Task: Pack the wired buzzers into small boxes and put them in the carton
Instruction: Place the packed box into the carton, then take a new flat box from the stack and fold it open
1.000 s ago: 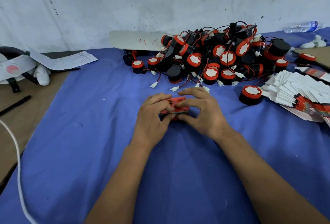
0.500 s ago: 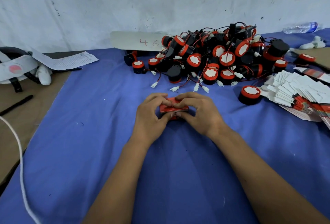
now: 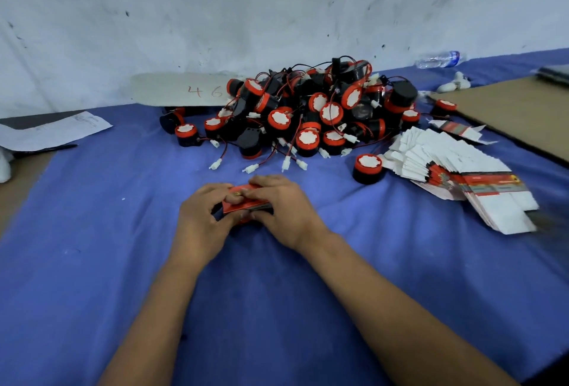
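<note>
Matt blue cloth (image 3: 92,231); plastic buzzers (image 3: 308,114); glossy card box (image 3: 246,205).

A single head-worn camera looks forward and down from the person's own viewpoint, across the blue-cloth-covered desk (image 3: 92,231) toward the scuffed white wall (image 3: 215,16) behind it. Both forearms enter from the lower edge, with the hands close below the lens near centre. The wide lens bends the desk's far edge, and the right margin is blurred.

Both forearms reach forward, left hand (image 3: 204,225) and right hand (image 3: 284,211) meeting, fingers curled round a box (image 3: 243,205).
</note>
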A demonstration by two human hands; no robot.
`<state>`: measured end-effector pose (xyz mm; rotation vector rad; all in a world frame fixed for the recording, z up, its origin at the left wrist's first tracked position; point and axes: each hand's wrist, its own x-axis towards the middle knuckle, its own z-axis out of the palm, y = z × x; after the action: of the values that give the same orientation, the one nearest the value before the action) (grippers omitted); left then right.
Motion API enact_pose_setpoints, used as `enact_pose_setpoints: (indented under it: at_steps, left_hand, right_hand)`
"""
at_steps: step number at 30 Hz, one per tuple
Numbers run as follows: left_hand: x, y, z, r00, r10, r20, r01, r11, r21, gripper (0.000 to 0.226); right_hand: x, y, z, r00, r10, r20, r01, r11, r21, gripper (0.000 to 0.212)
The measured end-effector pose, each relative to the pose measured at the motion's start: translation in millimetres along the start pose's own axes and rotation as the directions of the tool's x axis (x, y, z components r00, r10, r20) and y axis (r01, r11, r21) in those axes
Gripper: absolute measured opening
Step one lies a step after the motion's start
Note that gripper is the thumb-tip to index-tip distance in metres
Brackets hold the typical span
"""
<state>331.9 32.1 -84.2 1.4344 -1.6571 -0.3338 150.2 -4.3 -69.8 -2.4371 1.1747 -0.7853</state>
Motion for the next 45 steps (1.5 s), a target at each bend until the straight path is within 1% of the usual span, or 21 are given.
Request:
enact_pose_setpoints:
  at_steps: [3, 4, 5, 7, 8, 10, 11, 12, 13, 16, 19, 22, 24, 26, 29, 32, 36, 39, 42, 43, 45]
  left_hand:
    - [-0.5, 11.3, 0.4, 0.997, 0.030, 0.064, -0.036, 0.995, 0.091, 0.032]
    - [6.2, 21.7, 11.1, 0.993, 0.029, 0.118, -0.041, 0.994, 0.098, 0.032]
    - [14.5, 33.8, 17.0, 0.978, 0.008, 0.206, -0.026, 0.996, 0.082, 0.029]
    - [28.4, 80.2, 40.2, 0.911, 0.002, 0.413, 0.020, 0.999, -0.049, 0.047]
    - [33.2, 104.2, 50.3, 0.894, 0.064, 0.443, -0.002, 0.990, -0.140, 0.046]
    - [40.4, 172.9, 80.5, 0.897, 0.274, 0.346, -0.167, 0.936, -0.308, 0.033]
    - [37.8, 212.5, 90.9, 0.869, 0.383, 0.313, -0.261, 0.892, -0.369, 0.031]
    - [33.8, 248.0, 98.9, 0.815, 0.483, 0.319, -0.320, 0.836, -0.446, 0.029]
    - [28.4, 282.1, 108.6, 0.769, 0.548, 0.328, -0.327, 0.779, -0.535, 0.033]
    - [5.6, 376.4, 150.3, 0.644, 0.677, 0.357, -0.268, 0.637, -0.723, 0.029]
    - [-32.5, 455.2, 177.5, 0.523, 0.805, 0.281, -0.329, 0.495, -0.804, 0.021]
    - [-71.1, 515.3, 193.8, 0.418, 0.877, 0.236, -0.418, 0.417, -0.807, 0.019]
    - [-96.8, 539.6, 204.4, 0.298, 0.910, 0.287, -0.488, 0.404, -0.774, 0.018]
    - [-117.5, 550.2, 215.8, 0.200, 0.925, 0.323, -0.594, 0.377, -0.711, 0.017]
    - [-135.2, 548.3, 228.9, 0.108, 0.935, 0.337, -0.750, 0.300, -0.590, 0.018]
    - [-136.0, 543.4, 236.2, 0.106, 0.941, 0.321, -0.801, 0.272, -0.533, 0.023]
    - [-132.2, 540.3, 236.5, 0.113, 0.949, 0.294, -0.817, 0.257, -0.516, 0.024]
    - [-125.0, 535.2, 233.2, 0.181, 0.940, 0.291, -0.760, 0.321, -0.565, 0.017]
    - [-113.6, 529.7, 231.9, 0.241, 0.930, 0.278, -0.740, 0.362, -0.567, 0.010]
    - [-110.0, 527.5, 232.3, 0.257, 0.930, 0.263, -0.748, 0.364, -0.556, 0.010]
    - [-101.5, 522.2, 232.1, 0.306, 0.919, 0.247, -0.737, 0.393, -0.550, 0.013]
  right_hand:
    - [-5.1, -15.8, -27.0, 0.995, 0.016, 0.102, 0.004, 0.982, -0.191, 0.026]
    - [-15.7, -15.4, -47.6, 0.993, 0.052, 0.103, -0.022, 0.961, -0.277, 0.022]
    - [-25.2, -17.3, -66.5, 0.994, 0.077, 0.082, -0.045, 0.942, -0.333, 0.018]
    - [-58.4, -14.9, -119.0, 0.993, 0.104, -0.049, -0.115, 0.917, -0.382, 0.007]
    - [-76.5, -17.6, -145.4, 0.986, 0.115, -0.124, -0.154, 0.914, -0.374, 0.006]
    - [-122.9, -23.4, -204.6, 0.951, 0.168, -0.258, -0.257, 0.895, -0.364, 0.012]
    - [-147.5, -25.4, -233.8, 0.930, 0.210, -0.301, -0.321, 0.865, -0.386, 0.019]
    - [-171.0, -29.1, -259.9, 0.911, 0.250, -0.328, -0.378, 0.825, -0.420, 0.026]
    - [-194.4, -32.0, -282.9, 0.886, 0.297, -0.356, -0.441, 0.777, -0.449, 0.031]
    - [-280.5, -50.0, -347.9, 0.781, 0.404, -0.476, -0.613, 0.641, -0.461, 0.039]
    - [-348.8, -80.8, -391.5, 0.641, 0.458, -0.616, -0.761, 0.483, -0.432, 0.050]
    - [-402.8, -100.5, -416.6, 0.486, 0.531, -0.694, -0.874, 0.316, -0.370, 0.059]
    - [-429.8, -101.8, -422.8, 0.371, 0.631, -0.681, -0.926, 0.203, -0.318, 0.054]
    - [-444.0, -92.7, -423.8, 0.277, 0.718, -0.639, -0.951, 0.107, -0.291, 0.054]
    - [-448.5, -74.0, -421.0, 0.204, 0.821, -0.533, -0.950, 0.034, -0.312, 0.039]
    - [-450.0, -65.8, -422.4, 0.209, 0.849, -0.486, -0.944, 0.046, -0.326, 0.032]
    - [-453.2, -67.8, -424.6, 0.240, 0.844, -0.480, -0.960, 0.132, -0.247, 0.054]
    - [-458.3, -69.9, -424.9, 0.238, 0.841, -0.485, -0.964, 0.145, -0.221, 0.056]
    - [-453.9, -74.5, -427.4, 0.202, 0.777, -0.596, -0.977, 0.118, -0.177, 0.061]
    - [-447.5, -75.3, -427.9, 0.213, 0.734, -0.645, -0.977, 0.143, -0.159, 0.060]
    - [-424.5, -74.3, -426.5, 0.288, 0.631, -0.720, -0.952, 0.269, -0.144, 0.049]
